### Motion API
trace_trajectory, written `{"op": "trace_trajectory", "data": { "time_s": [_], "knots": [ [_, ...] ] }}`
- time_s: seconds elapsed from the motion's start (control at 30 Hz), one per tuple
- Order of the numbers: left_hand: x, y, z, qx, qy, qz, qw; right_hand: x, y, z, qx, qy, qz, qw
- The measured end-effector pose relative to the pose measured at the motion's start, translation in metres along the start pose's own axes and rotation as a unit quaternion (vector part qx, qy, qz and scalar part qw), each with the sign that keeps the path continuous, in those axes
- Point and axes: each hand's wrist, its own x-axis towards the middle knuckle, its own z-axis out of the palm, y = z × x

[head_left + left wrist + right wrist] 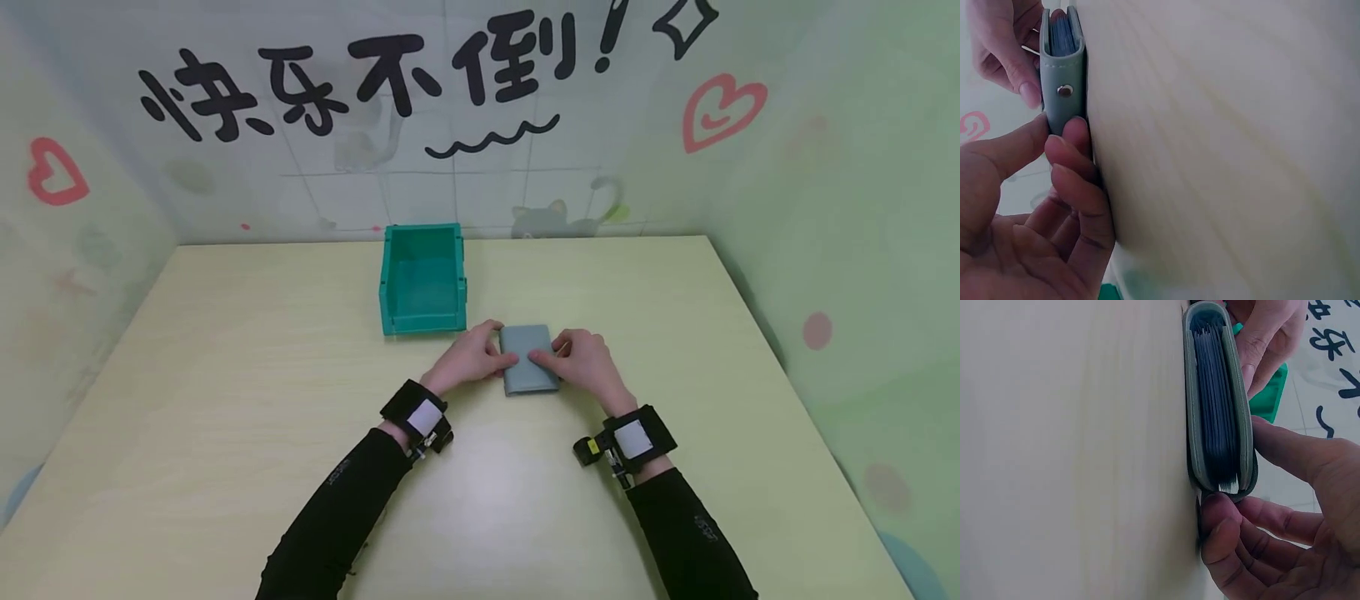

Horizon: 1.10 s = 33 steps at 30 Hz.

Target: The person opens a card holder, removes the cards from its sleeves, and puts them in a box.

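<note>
A grey-blue card holder point(527, 343) lies on the table between both hands. My left hand point(471, 357) pinches its left edge, thumb on the top cover and fingertips low at the side. From the right, my right hand point(588, 360) pinches the opposite edge, its thumb on the cover too. In the left wrist view a metal snap point(1065, 91) shows on the holder's closed side. The right wrist view shows a stack of thin clear sleeves point(1213, 406) between the covers. The holder's underside is hidden.
A teal open bin point(423, 325) stands behind and left of the holder, near the back wall. The pale wood table point(225, 400) is bounded by printed walls at the back and both sides. Black bands with small cameras sit on both wrists.
</note>
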Motion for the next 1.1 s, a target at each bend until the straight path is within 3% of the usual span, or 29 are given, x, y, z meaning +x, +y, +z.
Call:
{"op": "trace_trajectory", "data": {
  "time_s": [0.2, 0.5, 0.8, 1.1],
  "knots": [
    [-0.02, -0.012, -0.013, -0.016, -0.011, -0.02, 0.9996, -0.007, -0.016, 0.017, 0.02, -0.008, 0.007, 1.0],
    [-0.036, -0.022, -0.023, -0.003, -0.029, -0.024, 0.9993, -0.016, -0.029, 0.03, 0.027, -0.02, -0.002, 0.999],
    [-0.04, -0.028, -0.022, 0.012, -0.042, -0.009, 0.999, -0.022, -0.028, 0.041, -0.01, -0.023, -0.033, 0.999],
    [-0.041, -0.028, -0.023, 0.006, -0.051, -0.005, 0.9987, -0.02, -0.025, 0.039, -0.011, -0.03, -0.074, 0.997]
  ]
}}
